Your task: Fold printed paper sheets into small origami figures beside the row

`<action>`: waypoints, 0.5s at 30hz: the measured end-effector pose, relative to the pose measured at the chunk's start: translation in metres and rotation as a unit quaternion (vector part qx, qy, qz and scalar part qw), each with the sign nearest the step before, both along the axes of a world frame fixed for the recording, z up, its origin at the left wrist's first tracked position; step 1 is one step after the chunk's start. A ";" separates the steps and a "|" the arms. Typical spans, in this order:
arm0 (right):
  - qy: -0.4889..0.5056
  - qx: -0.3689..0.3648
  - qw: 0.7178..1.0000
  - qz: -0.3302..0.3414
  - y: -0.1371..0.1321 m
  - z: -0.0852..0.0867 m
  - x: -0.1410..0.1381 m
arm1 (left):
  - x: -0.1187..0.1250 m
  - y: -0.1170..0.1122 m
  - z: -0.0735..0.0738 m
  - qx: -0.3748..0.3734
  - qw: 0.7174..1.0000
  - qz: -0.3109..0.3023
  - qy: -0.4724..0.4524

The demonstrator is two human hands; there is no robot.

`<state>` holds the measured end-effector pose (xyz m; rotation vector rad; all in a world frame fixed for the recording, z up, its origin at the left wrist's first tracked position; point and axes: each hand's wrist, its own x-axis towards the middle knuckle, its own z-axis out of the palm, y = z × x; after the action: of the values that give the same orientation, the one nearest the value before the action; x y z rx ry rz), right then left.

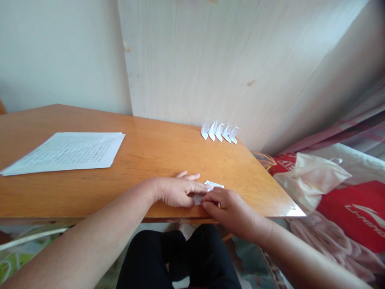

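Both my hands rest near the front edge of an orange wooden table [144, 160]. Between them lies a small piece of printed white paper [214, 185], partly folded and mostly hidden under my fingers. My left hand [177, 190] lies on the paper with its fingers stretched forward and pressing down. My right hand [224, 204] has its fingers curled and pinches the paper's near edge. A row of several small folded paper pieces [219, 131] stands at the table's far edge.
A stack of printed sheets [69, 151] lies on the table's left side. A pale wooden board [225, 60] leans behind the table. Red and white plastic bags [331, 188] lie to the right. My dark-clothed lap is below the table edge.
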<state>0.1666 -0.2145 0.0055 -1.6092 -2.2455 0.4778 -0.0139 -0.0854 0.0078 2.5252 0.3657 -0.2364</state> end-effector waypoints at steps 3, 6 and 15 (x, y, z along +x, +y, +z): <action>0.064 -0.071 0.994 -0.055 0.011 0.002 -0.003 | 0.000 -0.001 0.001 -0.004 1.000 0.003 -0.006; 0.075 -0.108 0.986 -0.103 0.018 0.004 -0.006 | 0.001 -0.001 0.001 0.003 1.000 0.000 -0.009; 0.027 -0.125 0.981 -0.143 0.025 0.001 -0.009 | -0.001 0.001 0.001 0.004 1.000 -0.012 -0.006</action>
<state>0.1573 -0.1898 0.0063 -1.9788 -1.9314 0.7365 -0.0145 -0.0846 0.0084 2.5399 0.3319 -0.2306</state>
